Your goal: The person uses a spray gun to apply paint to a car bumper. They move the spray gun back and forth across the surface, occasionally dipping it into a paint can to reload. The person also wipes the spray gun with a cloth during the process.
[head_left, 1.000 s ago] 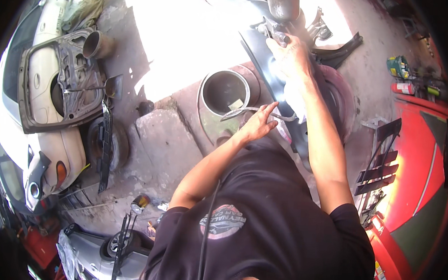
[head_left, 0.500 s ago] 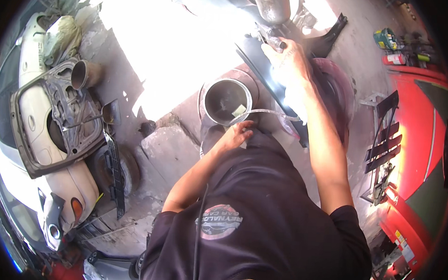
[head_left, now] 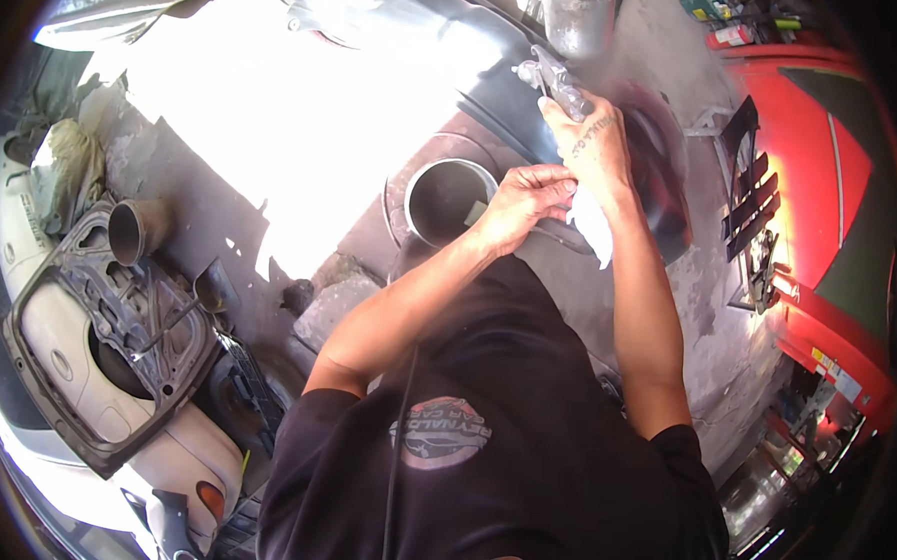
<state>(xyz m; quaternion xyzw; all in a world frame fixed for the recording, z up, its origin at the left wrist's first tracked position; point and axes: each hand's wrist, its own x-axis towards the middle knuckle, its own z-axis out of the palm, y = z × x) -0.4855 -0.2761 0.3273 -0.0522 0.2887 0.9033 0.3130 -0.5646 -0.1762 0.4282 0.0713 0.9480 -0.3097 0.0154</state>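
Where two hands (head_left: 522, 208) (head_left: 596, 151) are close, one tool (head_left: 559, 83), probably a spray gun

**Head camera: position and facing**

Left unit of a head-worn, side-by-side fisheye pair, facing down. Dark shirt (head_left: 543, 414) nearest, filling the lower middle; left hand (head_left: 520, 209) and right hand (head_left: 596, 154) farther off, above centre.
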